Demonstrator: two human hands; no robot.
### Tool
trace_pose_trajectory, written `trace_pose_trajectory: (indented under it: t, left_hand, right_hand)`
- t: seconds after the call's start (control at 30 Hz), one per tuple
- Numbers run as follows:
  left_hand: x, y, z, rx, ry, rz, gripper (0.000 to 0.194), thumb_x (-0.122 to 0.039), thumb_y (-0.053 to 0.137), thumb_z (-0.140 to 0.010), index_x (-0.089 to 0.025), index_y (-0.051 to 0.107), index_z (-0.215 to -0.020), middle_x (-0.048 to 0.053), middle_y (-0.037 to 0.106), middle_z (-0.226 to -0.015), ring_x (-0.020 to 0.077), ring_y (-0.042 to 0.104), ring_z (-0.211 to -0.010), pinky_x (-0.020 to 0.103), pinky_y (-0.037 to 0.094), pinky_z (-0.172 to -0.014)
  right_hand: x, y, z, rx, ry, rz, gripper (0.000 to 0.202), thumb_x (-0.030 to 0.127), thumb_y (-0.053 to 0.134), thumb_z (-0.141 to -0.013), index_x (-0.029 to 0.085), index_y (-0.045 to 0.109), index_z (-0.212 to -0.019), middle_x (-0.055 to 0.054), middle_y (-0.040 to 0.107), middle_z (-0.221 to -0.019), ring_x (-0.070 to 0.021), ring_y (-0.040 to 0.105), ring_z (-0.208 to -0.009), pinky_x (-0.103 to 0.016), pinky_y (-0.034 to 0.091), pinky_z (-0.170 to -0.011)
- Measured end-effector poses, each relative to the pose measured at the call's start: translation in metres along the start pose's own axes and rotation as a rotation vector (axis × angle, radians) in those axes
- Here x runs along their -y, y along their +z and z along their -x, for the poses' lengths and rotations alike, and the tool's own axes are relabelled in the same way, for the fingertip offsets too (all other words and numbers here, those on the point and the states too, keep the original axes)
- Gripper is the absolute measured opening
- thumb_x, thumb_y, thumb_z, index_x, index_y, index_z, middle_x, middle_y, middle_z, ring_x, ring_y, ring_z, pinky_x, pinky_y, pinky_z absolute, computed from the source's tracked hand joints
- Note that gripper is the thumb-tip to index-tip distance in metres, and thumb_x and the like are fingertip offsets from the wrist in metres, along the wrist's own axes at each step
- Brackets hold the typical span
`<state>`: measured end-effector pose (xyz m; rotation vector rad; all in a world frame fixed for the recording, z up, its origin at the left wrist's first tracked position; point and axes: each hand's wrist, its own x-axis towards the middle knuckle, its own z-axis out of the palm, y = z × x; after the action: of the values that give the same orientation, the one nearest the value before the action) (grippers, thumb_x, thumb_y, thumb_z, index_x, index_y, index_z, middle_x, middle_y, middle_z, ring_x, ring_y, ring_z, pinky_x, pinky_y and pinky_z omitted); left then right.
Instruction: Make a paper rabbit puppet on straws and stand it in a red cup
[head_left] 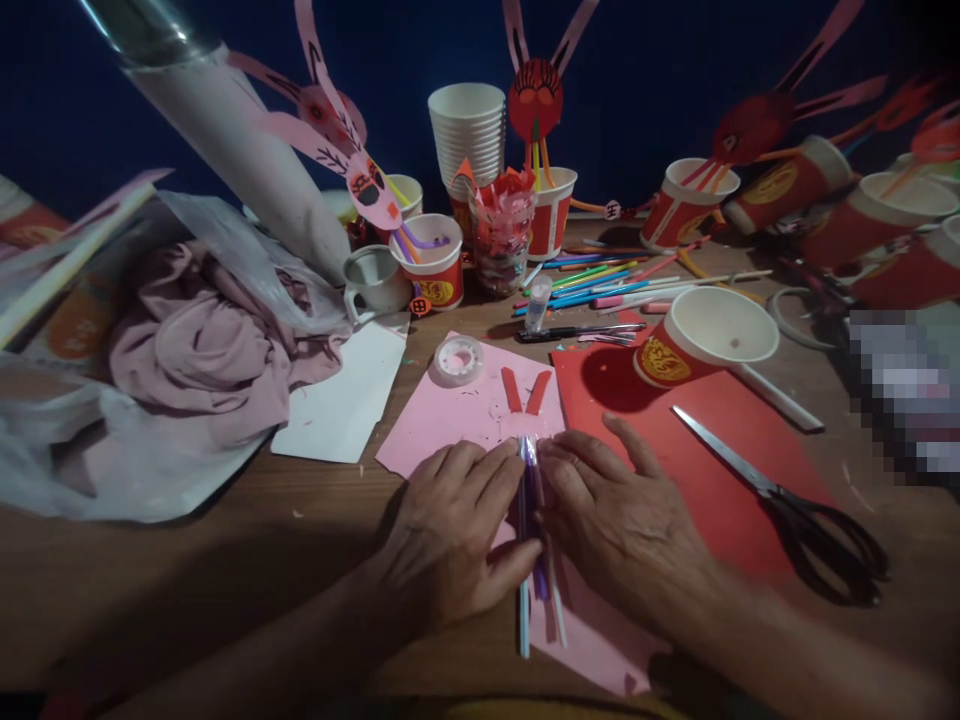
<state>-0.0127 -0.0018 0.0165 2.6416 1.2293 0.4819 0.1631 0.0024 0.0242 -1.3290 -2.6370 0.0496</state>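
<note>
A pink paper cutout (517, 424) with red paper ears (535, 392) lies on a pink sheet (420, 425). Several straws (524, 625), light blue, purple and pale pink, run down from its lower edge. My left hand (461, 525) lies flat on the left side of the straws, its fingertips at their top and its thumb across them. From the right, my right hand (622, 505) rests its outstretched fingers against the straws' upper part. Shiny clear tape (529, 450) shows between the fingertips. A roll of clear tape (459, 360) sits beyond my left hand.
Scissors (772, 490) and a tilted paper cup (720, 325) lie on a red sheet (720, 450) at right. Behind are loose straws and pens (600, 285), stacked cups (466, 130) and cups holding paper rabbit heads. A plastic bag (187, 460) with pink cloth (217, 330) is at left.
</note>
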Motion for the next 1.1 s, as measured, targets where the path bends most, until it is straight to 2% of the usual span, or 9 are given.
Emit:
trace_pose_trajectory:
  t: [0.1, 0.2, 0.33, 0.47, 0.53, 0.67, 0.87, 0.97, 1.1]
  left_hand:
    - [0.005, -0.002, -0.002, -0.009, 0.019, 0.017, 0.043, -0.034, 0.050, -0.078, -0.009, 0.049, -0.114, 0.013, 0.058, -0.112, 0.0243, 0.046, -0.083, 0.041, 0.044, -0.069]
    - [0.010, -0.004, -0.003, -0.039, 0.052, 0.074, 0.034, -0.021, 0.047, -0.082, -0.009, 0.049, -0.114, 0.012, 0.060, -0.109, 0.0208, 0.047, -0.079, 0.038, 0.046, -0.068]
    - [0.019, -0.003, -0.002, -0.143, 0.090, 0.218, 0.032, -0.007, 0.042, -0.081, -0.010, 0.051, -0.112, 0.010, 0.063, -0.101, 0.0183, 0.051, -0.084, 0.033, 0.047, -0.073]
    - [0.026, -0.005, -0.002, -0.180, -0.023, 0.281, 0.031, -0.004, 0.038, -0.079, -0.012, 0.055, -0.105, 0.008, 0.063, -0.096, 0.0167, 0.054, -0.086, 0.031, 0.048, -0.074]
    - [0.028, -0.006, -0.004, -0.175, -0.057, 0.242, 0.033, -0.004, 0.038, -0.078, -0.013, 0.056, -0.104, 0.008, 0.061, -0.095, 0.0171, 0.053, -0.086, 0.032, 0.047, -0.074]
    - [0.027, -0.003, -0.009, -0.151, 0.032, 0.015, 0.039, -0.004, 0.042, -0.075, -0.015, 0.057, -0.109, 0.008, 0.057, -0.089, 0.0191, 0.047, -0.081, 0.033, 0.044, -0.068]
    - [0.021, 0.003, -0.012, -0.001, 0.039, -0.260, 0.039, -0.007, 0.043, -0.073, -0.014, 0.056, -0.109, 0.011, 0.054, -0.088, 0.0220, 0.041, -0.076, 0.034, 0.038, -0.061]
    - [0.022, 0.000, -0.013, 0.063, 0.058, -0.285, 0.040, -0.006, 0.043, -0.073, -0.015, 0.055, -0.111, 0.011, 0.054, -0.091, 0.0226, 0.041, -0.078, 0.034, 0.037, -0.061]
    - [0.028, -0.001, -0.014, 0.051, 0.060, -0.177, 0.044, -0.005, 0.043, -0.072, -0.017, 0.054, -0.112, 0.009, 0.052, -0.088, 0.0206, 0.041, -0.077, 0.033, 0.037, -0.063]
  right_hand:
    - [-0.001, 0.002, 0.002, -0.007, 0.000, 0.012, 0.015, 0.018, 0.047, -0.084, 0.016, 0.053, -0.097, -0.004, 0.065, -0.100, -0.0219, 0.051, -0.103, -0.047, 0.024, -0.099]
    - [-0.001, 0.004, 0.003, -0.027, -0.001, 0.012, 0.014, 0.019, 0.046, -0.084, 0.017, 0.052, -0.097, -0.004, 0.064, -0.101, -0.0222, 0.051, -0.103, -0.048, 0.024, -0.098]
    - [-0.001, 0.002, 0.004, -0.021, -0.005, 0.007, 0.012, 0.017, 0.048, -0.083, 0.017, 0.054, -0.094, -0.004, 0.064, -0.099, -0.0221, 0.051, -0.103, -0.049, 0.027, -0.097]
    - [-0.001, 0.000, 0.002, 0.012, 0.004, -0.006, 0.015, 0.012, 0.049, -0.081, 0.017, 0.054, -0.095, -0.004, 0.064, -0.100, -0.0222, 0.051, -0.103, -0.049, 0.029, -0.097]
    - [-0.001, 0.000, 0.002, 0.010, 0.012, -0.018, 0.015, 0.012, 0.050, -0.080, 0.017, 0.054, -0.094, -0.004, 0.064, -0.099, -0.0220, 0.051, -0.101, -0.049, 0.030, -0.097]
    - [-0.002, 0.003, 0.003, 0.000, 0.011, -0.022, 0.013, 0.013, 0.050, -0.079, 0.018, 0.055, -0.090, -0.004, 0.064, -0.099, -0.0228, 0.050, -0.102, -0.049, 0.030, -0.097]
    - [-0.003, 0.003, 0.004, 0.008, 0.010, -0.015, 0.017, 0.010, 0.046, -0.080, 0.018, 0.055, -0.092, -0.005, 0.063, -0.102, -0.0232, 0.049, -0.103, -0.047, 0.029, -0.097]
    - [-0.004, 0.003, 0.004, -0.005, 0.009, -0.021, 0.017, 0.009, 0.044, -0.080, 0.018, 0.054, -0.090, -0.005, 0.064, -0.101, -0.0229, 0.050, -0.102, -0.048, 0.028, -0.097]
    - [-0.005, 0.003, 0.003, 0.003, 0.008, -0.018, 0.014, 0.009, 0.047, -0.079, 0.018, 0.053, -0.087, -0.004, 0.064, -0.098, -0.0225, 0.051, -0.099, -0.048, 0.029, -0.095]
